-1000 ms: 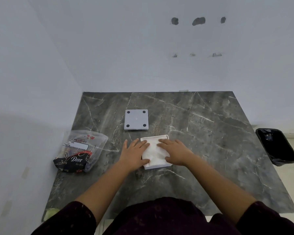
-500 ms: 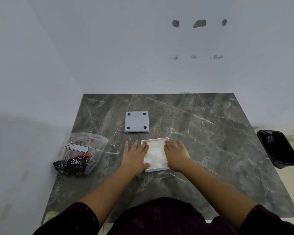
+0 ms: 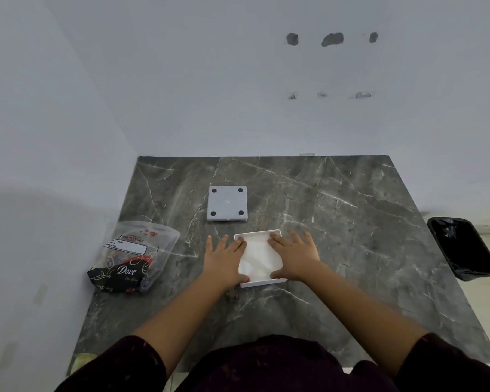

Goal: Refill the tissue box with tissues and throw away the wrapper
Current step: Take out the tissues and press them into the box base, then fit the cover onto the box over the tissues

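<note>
Dark sleeves at bottom edge, bare forearms reaching forward. Left hand [image 3: 224, 263] and right hand [image 3: 293, 257] flat, fingers spread wide, gripping nothing, pressing either side of tissues [image 3: 257, 260] inside white tissue box [image 3: 262, 283], open side up, mid marble table [image 3: 351, 250]. Wrapper [image 3: 130, 257] lies left of box, near wall. Grey lid [image 3: 227, 203] beyond box, apart from it. Black bin [image 3: 463, 247] on floor, right of table.

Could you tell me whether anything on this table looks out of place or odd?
The grey lid lies upside down apart from the tissue box, showing four dark feet, and the emptied wrapper sits crumpled at the table's left edge.
</note>
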